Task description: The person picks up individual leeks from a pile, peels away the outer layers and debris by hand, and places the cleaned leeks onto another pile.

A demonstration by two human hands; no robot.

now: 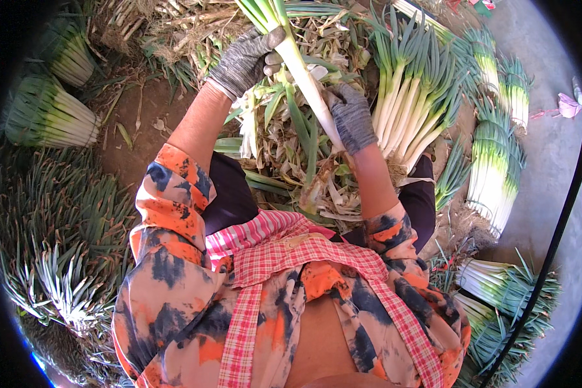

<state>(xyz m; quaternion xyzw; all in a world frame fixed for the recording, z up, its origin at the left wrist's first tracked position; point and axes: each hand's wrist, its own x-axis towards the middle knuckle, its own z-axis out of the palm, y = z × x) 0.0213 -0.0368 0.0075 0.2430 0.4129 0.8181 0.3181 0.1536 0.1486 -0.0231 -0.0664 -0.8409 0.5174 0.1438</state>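
A long green onion (295,64) slants across the space in front of me, its green leaves at the top and its white stem running down to the right. My left hand (247,63), in a grey knit glove, is closed around it where green turns to white. Lower down, my right hand (352,118), gloved the same way, has its fingers curled at the white stem. Its fingertips are partly hidden. Just right of that hand leans a row of cleaned green onions (404,90) with white stems. Beneath both hands lies a heap of peeled leaves and husks (271,129).
Tied bundles of green onions stand at the right (495,161), lower right (507,284) and upper left (55,113). A big pile of untrimmed green onions (58,213) covers the left side. A dark cable (549,252) runs down the right over the grey floor (543,187).
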